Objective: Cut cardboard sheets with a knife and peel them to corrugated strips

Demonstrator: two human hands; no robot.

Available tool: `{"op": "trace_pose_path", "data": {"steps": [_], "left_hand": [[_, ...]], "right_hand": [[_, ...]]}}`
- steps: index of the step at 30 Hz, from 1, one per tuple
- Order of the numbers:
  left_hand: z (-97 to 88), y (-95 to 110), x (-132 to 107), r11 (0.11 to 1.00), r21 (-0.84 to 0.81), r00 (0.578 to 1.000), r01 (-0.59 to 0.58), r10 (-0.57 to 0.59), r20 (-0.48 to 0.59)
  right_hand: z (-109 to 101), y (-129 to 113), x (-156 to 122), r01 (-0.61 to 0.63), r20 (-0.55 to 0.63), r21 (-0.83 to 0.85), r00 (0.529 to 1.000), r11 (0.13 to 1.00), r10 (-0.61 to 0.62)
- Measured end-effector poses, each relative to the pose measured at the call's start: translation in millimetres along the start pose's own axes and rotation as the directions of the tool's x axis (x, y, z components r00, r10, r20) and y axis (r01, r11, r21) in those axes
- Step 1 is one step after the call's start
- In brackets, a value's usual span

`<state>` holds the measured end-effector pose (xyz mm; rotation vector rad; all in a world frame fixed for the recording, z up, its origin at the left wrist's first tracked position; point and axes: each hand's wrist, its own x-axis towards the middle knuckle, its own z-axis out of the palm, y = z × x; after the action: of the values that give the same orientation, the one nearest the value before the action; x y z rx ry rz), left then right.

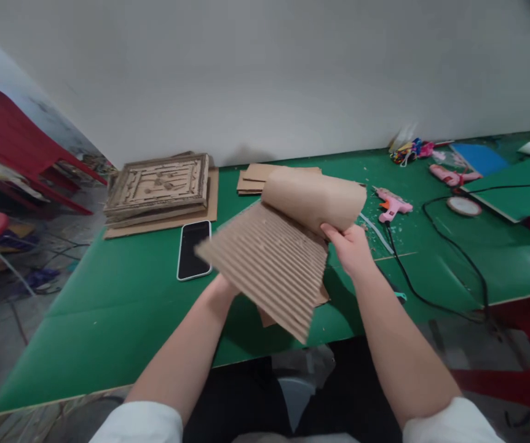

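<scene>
A corrugated cardboard sheet (269, 258) is held above the table, tilted, with its ridges bare on the upper side. Its smooth brown paper layer (315, 198) curls back at the far end. My right hand (350, 246) pinches the near right edge of that curled paper, thumb on top. Beneath the sheet's left side, my left hand (223, 288) holds it from below; the fingers are hidden. Under the sheet, part of another cardboard piece (267, 317) shows on the table.
On the green table (131, 320) lie a phone (194, 250), stacked cardboard panels with raised decoration (163, 184), and flat cardboard pieces (252, 175). To the right are a pink glue gun (393, 205) with a black cord (407, 277), a tape roll (464, 206) and another pink glue gun (452, 175).
</scene>
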<state>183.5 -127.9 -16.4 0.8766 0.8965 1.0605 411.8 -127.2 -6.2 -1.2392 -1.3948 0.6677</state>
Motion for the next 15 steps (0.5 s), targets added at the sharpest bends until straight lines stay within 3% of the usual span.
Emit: {"op": "trace_pose_path", "data": {"steps": [3,5,12,13,15], "left_hand": [[-2.0,10,6,0.998,-0.039,0.998,0.055,-0.055,0.018],[2.3,10,5,0.989,-0.065,0.99,0.132,-0.128,0.064],[15.6,8,-9,0.975,-0.15,0.978,0.162,-0.138,0.156],[16.1,8,-9,0.977,-0.137,0.977,0.161,-0.138,0.164],[17.9,4,-6,0.987,-0.1,0.985,0.127,-0.114,0.127]], "right_hand": [[-13,-1,2,0.002,0.18,-0.068,0.984,0.998,0.01],[-12,1,1,-0.03,0.226,-0.064,0.973,0.998,0.044],[6,23,4,-0.116,0.148,0.007,0.982,0.993,0.114],[7,25,5,-0.1,0.113,-0.008,0.988,0.995,0.1],[6,24,5,-0.021,-0.063,-0.123,0.998,0.992,0.014]]}}
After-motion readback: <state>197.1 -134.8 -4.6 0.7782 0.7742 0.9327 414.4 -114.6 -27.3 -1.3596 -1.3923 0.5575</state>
